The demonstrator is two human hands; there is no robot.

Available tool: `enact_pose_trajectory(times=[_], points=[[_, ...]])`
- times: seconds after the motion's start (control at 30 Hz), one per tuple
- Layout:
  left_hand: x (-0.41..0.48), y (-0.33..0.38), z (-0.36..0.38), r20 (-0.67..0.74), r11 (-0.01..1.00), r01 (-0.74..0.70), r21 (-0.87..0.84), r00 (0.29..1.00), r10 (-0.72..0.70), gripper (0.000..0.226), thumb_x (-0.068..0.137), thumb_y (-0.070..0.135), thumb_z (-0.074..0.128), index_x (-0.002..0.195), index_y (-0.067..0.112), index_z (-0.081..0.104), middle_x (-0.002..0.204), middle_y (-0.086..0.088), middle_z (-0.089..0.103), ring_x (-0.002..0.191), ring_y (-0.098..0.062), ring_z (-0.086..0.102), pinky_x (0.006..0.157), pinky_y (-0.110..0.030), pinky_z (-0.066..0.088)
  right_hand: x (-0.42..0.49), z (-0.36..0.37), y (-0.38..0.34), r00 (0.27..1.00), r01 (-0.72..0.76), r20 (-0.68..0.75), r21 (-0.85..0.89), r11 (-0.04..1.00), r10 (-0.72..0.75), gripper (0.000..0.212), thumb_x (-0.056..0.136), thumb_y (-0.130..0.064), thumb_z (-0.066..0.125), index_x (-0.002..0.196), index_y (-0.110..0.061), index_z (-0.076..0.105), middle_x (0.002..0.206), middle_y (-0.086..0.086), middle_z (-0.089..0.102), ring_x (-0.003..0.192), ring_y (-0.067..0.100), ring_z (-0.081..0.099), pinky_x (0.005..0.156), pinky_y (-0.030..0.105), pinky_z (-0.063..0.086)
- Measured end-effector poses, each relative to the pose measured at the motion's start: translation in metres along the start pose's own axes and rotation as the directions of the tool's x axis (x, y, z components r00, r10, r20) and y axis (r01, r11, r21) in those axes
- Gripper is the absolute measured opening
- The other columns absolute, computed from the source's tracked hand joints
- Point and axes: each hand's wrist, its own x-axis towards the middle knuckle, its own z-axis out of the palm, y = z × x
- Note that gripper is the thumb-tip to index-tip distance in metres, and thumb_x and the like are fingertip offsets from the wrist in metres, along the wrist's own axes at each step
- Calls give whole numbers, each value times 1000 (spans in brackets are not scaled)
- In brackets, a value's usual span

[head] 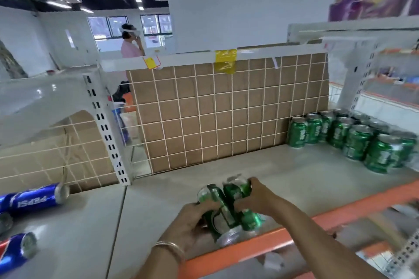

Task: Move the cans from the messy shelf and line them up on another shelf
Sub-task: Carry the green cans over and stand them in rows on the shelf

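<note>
Near the orange front edge (340,210) of the shelf (226,165), the left hand (192,224) and right hand (258,197) are both gripping a cluster of green cans (226,206). Open shelf surface is lying between them and the standing green row (353,138) at right.

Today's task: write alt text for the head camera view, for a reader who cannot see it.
A left hand and a right hand grip a cluster of green cans at the front of a pale shelf. Rows of green cans stand at its right end; blue Pepsi cans lie on their sides on the neighbouring shelf, left.
</note>
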Motion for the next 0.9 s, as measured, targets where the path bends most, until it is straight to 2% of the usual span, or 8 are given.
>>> enact_pose_trajectory(times=[0.07,0.13,0.2,0.33,0.4,0.53,0.67,0.9], points=[[26,6,30,-48,983,-104,152,992,113,28,72,-2,71,100,-4,66,79,-13,70,70,-23,64,60,-29,54,0,-30,13,993,32,-117,7,999,-31,64,65,-12,81,109,-17,35,105,3,55,91,17,55,59,20,46],[48,12,64,-36,952,-199,233,976,213,44,66,-8,74,108,-2,62,92,-13,70,79,-24,66,67,-32,57,2,-61,30,974,52,-222,-2,999,-52,67,60,-12,83,107,-17,36,106,4,57,91,18,56,64,23,45],[67,18,101,-29,902,-298,313,946,323,60,58,-9,80,113,4,58,101,-9,68,89,-23,66,73,-33,57,5,-94,47,959,34,-282,-16,999,-37,71,53,-22,85,107,-18,39,106,2,57,93,17,57,74,29,48],[101,24,173,27,823,-411,392,900,436,65,54,-9,83,104,20,53,89,7,63,78,-3,58,53,-9,49,17,-164,77,945,-64,-328,-190,980,-2,80,38,-50,81,103,-22,44,105,-1,54,95,19,54,84,39,50],[122,25,203,32,797,-428,425,888,459,64,53,-5,84,100,25,53,92,8,64,80,-3,58,65,-17,52,26,-193,90,937,-71,-347,-252,965,-22,87,35,-53,77,110,-25,44,108,-1,57,95,20,56,84,39,51],[163,35,255,80,755,-495,429,854,514,58,56,-10,81,91,25,50,85,13,58,76,2,55,64,-13,49,49,-246,108,960,-11,-260,-404,915,-104,99,56,-41,77,139,-38,23,119,3,54,99,23,57,78,31,48],[197,43,291,76,709,-543,451,815,575,62,53,-12,81,99,17,53,89,9,63,82,-5,61,58,-6,47,73,-289,118,953,-2,-242,-604,797,-182,83,62,-43,75,132,-31,32,107,-1,52,99,23,53,89,35,42],[243,39,321,25,685,-580,441,771,636,64,53,-18,77,93,27,52,91,7,65,79,1,61,62,-5,48,114,-320,127,936,-30,-236,-795,606,-262,74,70,-44,69,133,-24,35,127,0,52,122,24,42,108,49,25]])
